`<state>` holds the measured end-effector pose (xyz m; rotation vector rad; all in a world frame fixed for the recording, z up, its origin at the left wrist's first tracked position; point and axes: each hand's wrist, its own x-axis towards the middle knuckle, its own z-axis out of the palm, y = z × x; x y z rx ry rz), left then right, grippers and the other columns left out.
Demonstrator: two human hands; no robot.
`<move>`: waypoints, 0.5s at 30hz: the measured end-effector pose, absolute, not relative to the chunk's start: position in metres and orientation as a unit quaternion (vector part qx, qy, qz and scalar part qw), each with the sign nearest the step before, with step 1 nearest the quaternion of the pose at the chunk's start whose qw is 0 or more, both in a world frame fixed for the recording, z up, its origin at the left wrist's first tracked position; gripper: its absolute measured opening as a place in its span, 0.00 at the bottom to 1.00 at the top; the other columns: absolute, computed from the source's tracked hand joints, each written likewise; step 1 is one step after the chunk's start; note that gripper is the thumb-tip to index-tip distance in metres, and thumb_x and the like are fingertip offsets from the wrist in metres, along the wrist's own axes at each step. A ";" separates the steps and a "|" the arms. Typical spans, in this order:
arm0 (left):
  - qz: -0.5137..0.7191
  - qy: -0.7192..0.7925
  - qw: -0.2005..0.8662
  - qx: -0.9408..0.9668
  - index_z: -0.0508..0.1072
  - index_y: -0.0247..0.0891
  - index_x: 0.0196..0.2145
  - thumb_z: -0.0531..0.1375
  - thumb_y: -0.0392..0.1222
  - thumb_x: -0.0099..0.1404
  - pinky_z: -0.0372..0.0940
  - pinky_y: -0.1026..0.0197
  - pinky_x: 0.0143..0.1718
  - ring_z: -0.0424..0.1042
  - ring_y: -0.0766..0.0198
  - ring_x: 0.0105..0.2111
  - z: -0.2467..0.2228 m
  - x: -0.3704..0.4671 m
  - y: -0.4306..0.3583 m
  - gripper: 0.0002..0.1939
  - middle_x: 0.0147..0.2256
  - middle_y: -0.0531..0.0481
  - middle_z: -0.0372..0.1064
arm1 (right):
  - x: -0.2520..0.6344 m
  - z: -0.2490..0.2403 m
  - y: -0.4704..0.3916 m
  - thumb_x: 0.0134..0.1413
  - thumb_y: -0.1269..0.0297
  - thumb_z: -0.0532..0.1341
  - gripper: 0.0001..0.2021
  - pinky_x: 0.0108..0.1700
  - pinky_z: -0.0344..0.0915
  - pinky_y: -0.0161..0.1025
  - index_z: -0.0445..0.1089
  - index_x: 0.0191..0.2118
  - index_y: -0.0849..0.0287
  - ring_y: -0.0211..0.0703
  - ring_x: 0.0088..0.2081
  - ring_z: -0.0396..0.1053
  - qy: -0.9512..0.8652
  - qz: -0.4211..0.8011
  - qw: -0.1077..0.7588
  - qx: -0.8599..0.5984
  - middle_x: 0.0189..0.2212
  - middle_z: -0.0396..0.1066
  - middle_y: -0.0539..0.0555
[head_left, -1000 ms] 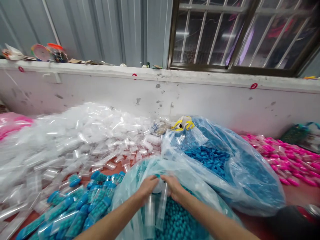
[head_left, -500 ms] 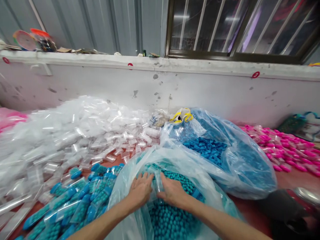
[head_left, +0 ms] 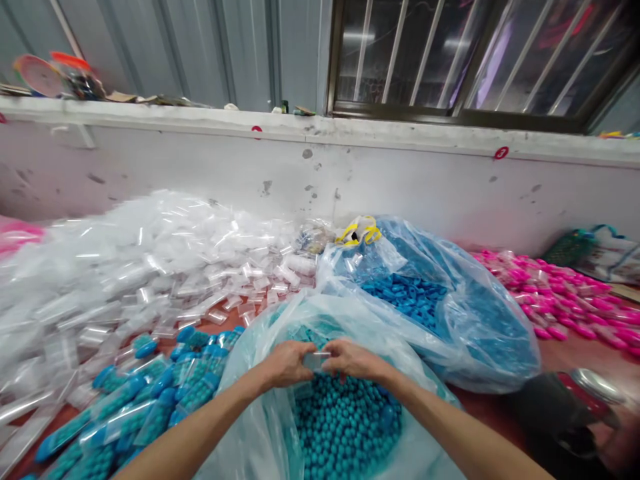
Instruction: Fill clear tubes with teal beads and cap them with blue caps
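A short clear plastic tube [head_left: 316,361] lies sideways between my two hands, above a plastic bag [head_left: 260,400] of teal beads [head_left: 345,427]. My left hand [head_left: 289,363] is closed on the tube's left end, and my right hand [head_left: 353,360] grips the right end. Whether any beads are inside the tube I cannot tell. To the left of the bag lie several filled tubes [head_left: 160,407] with teal beads and blue caps.
Clear tubes [head_left: 150,267] are heaped at the left. A bag of blue caps [head_left: 407,297] sits behind the bead bag, on its right. Pink pieces [head_left: 565,293] lie further right. A wall [head_left: 225,167] closes off the back.
My hands were spread over the beads around an upright tube. Now the fingers are closed on both ends and the tube lies level. The view has shifted slightly.
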<state>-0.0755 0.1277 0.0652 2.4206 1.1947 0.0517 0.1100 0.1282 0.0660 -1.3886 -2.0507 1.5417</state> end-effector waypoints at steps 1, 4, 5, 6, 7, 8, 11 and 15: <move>0.023 0.437 0.228 0.870 0.69 0.41 0.39 0.55 0.43 0.53 0.59 0.65 0.30 0.70 0.60 0.32 0.066 -0.076 0.129 0.14 0.32 0.52 0.71 | 0.111 0.065 0.129 0.43 0.69 0.54 0.02 0.21 0.58 0.31 0.63 0.25 0.60 0.33 0.18 0.59 -0.684 0.537 0.118 -0.479 0.18 0.60 0.46; 0.033 0.465 0.187 0.865 0.69 0.41 0.35 0.55 0.41 0.52 0.57 0.65 0.29 0.69 0.59 0.32 0.068 -0.077 0.133 0.11 0.29 0.52 0.70 | 0.112 0.062 0.130 0.43 0.71 0.53 0.04 0.21 0.57 0.31 0.63 0.27 0.60 0.33 0.18 0.59 -0.687 0.498 0.150 -0.507 0.17 0.59 0.45; 0.032 0.469 0.171 0.866 0.69 0.41 0.34 0.55 0.39 0.51 0.57 0.64 0.30 0.69 0.58 0.32 0.070 -0.077 0.135 0.10 0.29 0.51 0.70 | 0.112 0.061 0.130 0.42 0.72 0.53 0.04 0.21 0.56 0.31 0.63 0.28 0.60 0.34 0.18 0.59 -0.695 0.481 0.160 -0.511 0.17 0.60 0.45; 0.027 0.468 0.172 0.866 0.70 0.40 0.32 0.55 0.39 0.51 0.57 0.64 0.30 0.69 0.57 0.32 0.071 -0.076 0.136 0.09 0.29 0.50 0.70 | 0.112 0.060 0.130 0.42 0.72 0.54 0.04 0.22 0.56 0.30 0.63 0.28 0.60 0.34 0.19 0.60 -0.700 0.470 0.168 -0.511 0.17 0.60 0.45; 0.017 0.463 0.188 0.866 0.70 0.40 0.31 0.55 0.39 0.52 0.57 0.64 0.29 0.69 0.58 0.31 0.072 -0.076 0.138 0.08 0.28 0.51 0.69 | 0.112 0.060 0.130 0.43 0.72 0.54 0.03 0.22 0.56 0.30 0.63 0.27 0.60 0.34 0.19 0.60 -0.704 0.464 0.175 -0.509 0.17 0.61 0.45; 0.004 0.455 0.214 0.865 0.70 0.40 0.30 0.55 0.40 0.52 0.57 0.65 0.28 0.69 0.59 0.30 0.073 -0.076 0.139 0.07 0.27 0.51 0.69 | 0.113 0.060 0.129 0.43 0.71 0.53 0.03 0.22 0.56 0.30 0.63 0.26 0.60 0.34 0.19 0.61 -0.705 0.462 0.181 -0.507 0.16 0.61 0.45; -0.002 0.450 0.237 0.861 0.70 0.39 0.33 0.56 0.43 0.53 0.58 0.65 0.29 0.70 0.58 0.31 0.073 -0.075 0.139 0.10 0.30 0.51 0.70 | 0.112 0.062 0.129 0.43 0.71 0.52 0.03 0.21 0.56 0.31 0.61 0.24 0.60 0.34 0.18 0.61 -0.685 0.458 0.194 -0.532 0.14 0.61 0.45; 0.064 0.442 0.159 0.881 0.63 0.40 0.47 0.58 0.45 0.53 0.59 0.59 0.41 0.67 0.54 0.43 0.068 -0.068 0.131 0.22 0.42 0.46 0.68 | 0.102 0.064 0.129 0.41 0.72 0.52 0.04 0.20 0.59 0.32 0.61 0.21 0.59 0.34 0.15 0.59 -0.605 0.555 0.183 -0.541 0.12 0.60 0.45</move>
